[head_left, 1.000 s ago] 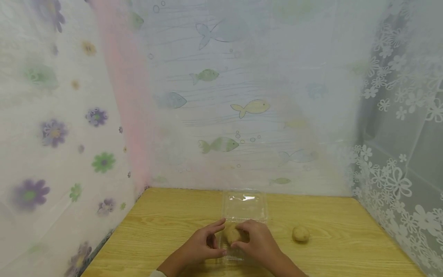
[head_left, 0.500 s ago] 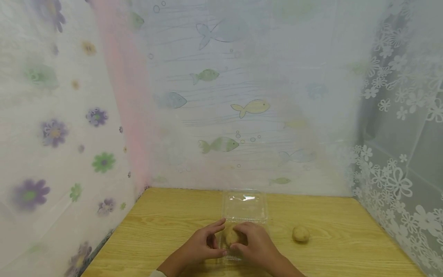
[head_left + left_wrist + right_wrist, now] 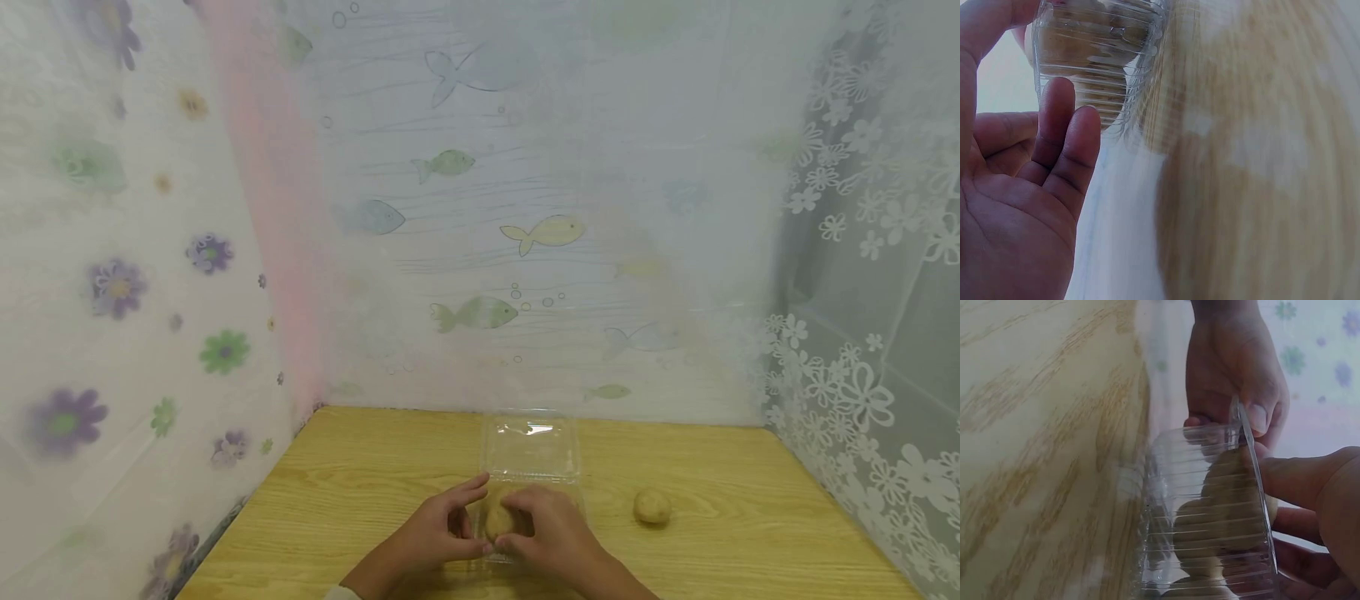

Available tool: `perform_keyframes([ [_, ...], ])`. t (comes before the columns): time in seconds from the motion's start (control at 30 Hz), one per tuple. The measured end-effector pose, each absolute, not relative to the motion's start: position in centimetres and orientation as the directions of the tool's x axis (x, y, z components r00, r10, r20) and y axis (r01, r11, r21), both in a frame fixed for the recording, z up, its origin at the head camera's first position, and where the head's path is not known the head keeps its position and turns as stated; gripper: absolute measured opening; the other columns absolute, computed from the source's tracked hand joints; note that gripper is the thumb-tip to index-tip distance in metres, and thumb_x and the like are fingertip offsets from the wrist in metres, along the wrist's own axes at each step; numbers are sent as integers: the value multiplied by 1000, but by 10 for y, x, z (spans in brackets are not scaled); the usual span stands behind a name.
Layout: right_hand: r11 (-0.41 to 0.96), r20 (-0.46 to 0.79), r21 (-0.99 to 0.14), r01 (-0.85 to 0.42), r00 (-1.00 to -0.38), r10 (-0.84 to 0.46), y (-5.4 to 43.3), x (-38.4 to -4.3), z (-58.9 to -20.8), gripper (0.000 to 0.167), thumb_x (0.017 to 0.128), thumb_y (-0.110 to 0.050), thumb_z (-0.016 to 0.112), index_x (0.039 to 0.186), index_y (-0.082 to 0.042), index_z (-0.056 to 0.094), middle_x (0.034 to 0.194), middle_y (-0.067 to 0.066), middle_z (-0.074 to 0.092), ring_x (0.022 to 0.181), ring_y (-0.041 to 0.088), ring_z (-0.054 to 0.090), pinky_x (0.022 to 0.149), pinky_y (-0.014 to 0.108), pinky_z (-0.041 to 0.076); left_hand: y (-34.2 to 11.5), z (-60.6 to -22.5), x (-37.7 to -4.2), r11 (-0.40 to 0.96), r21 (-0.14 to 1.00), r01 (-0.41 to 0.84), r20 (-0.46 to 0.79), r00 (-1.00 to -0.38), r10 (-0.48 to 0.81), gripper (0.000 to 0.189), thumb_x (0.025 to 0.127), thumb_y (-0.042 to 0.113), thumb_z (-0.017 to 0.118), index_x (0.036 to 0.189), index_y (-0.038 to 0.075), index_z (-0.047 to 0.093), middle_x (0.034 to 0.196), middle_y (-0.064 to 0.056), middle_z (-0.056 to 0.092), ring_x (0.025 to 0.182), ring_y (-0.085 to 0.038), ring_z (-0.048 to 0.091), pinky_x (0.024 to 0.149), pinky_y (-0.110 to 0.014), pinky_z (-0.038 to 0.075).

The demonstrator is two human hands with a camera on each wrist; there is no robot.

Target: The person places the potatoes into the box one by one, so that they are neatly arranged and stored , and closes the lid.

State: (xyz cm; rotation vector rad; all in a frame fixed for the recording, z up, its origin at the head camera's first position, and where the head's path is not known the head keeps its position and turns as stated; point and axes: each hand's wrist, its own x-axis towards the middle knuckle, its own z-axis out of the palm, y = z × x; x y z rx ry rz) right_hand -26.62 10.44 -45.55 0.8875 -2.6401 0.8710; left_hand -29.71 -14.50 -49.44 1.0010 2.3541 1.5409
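Observation:
A clear plastic clamshell container (image 3: 531, 446) stands on the table with its lid folded back. My left hand (image 3: 442, 525) holds the container's left side, thumb at the near corner and index finger along the rim; two other fingers (image 3: 1082, 140) bend up by the ribbed wall in the left wrist view. Over the tray, my right hand (image 3: 555, 529) grips a potato (image 3: 498, 518) between thumb and fingers. Through the clear wall, the right wrist view shows several potatoes (image 3: 1200, 531) inside, partly covered by the right hand (image 3: 1335, 494).
Another potato (image 3: 652, 507) lies on the wood-grain table (image 3: 735, 508) to the right of the container. Patterned plastic curtains (image 3: 540, 167) with fish and flowers surround the table at the back and both sides.
My right hand has shifted slightly, bringing the gripped potato a little nearer to me within the tray. My left hand, the container and the potato on the table stay in place.

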Motion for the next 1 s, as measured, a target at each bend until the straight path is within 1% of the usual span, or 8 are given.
perform_keyframes([
  [0.07,634,369,-476,-609,-793,-485,104,-266,-455,49,81,-38,88,119,-9,77,116,1,76,106,20,70,90,37,60,-145,-494,-297,245,862,445,222,-764,606,85,90,29,84,158,3,40,171,-9,26,81,-2,61,74,-23,59],
  [0.2,613,348,-505,-607,-794,-498,103,-265,-455,46,82,-35,88,118,-9,77,115,2,75,102,17,70,84,29,60,-145,-493,-296,244,861,445,220,-761,611,85,90,29,84,158,3,39,171,-9,26,81,-2,61,74,-23,59],
  [0.3,608,352,-509,-609,-792,-499,103,-266,-457,45,82,-34,88,117,-8,77,114,2,76,101,16,70,82,26,59,-145,-493,-296,244,863,443,218,-760,612,85,90,29,83,158,3,39,171,-9,26,82,-3,61,74,-23,59],
  [0.5,602,373,-500,-623,-782,-499,101,-268,-459,42,82,-33,88,114,-7,79,110,2,76,96,12,70,79,24,59,-145,-492,-295,245,862,445,218,-760,612,85,90,28,83,158,3,39,171,-9,25,81,-2,61,73,-22,58],
  [0.67,604,382,-487,-630,-776,-502,101,-269,-459,38,82,-34,89,111,-10,81,106,-1,76,97,11,69,79,25,59,-145,-492,-295,248,860,446,219,-761,610,85,90,28,83,158,2,39,171,-9,26,81,-2,61,73,-23,58],
  [0.9,594,363,-518,-616,-786,-500,101,-270,-461,39,82,-36,88,111,-11,81,108,-1,75,98,12,70,80,24,59,-144,-491,-294,249,861,443,217,-764,608,86,90,29,84,158,3,39,171,-9,26,81,-3,61,72,-22,58],
  [1.0,583,354,-539,-608,-792,-498,101,-270,-462,40,82,-38,88,110,-11,81,106,-1,75,94,9,69,77,21,59,-144,-491,-295,246,861,445,220,-762,609,86,90,28,83,158,2,39,171,-10,25,80,-3,61,72,-22,58],
])
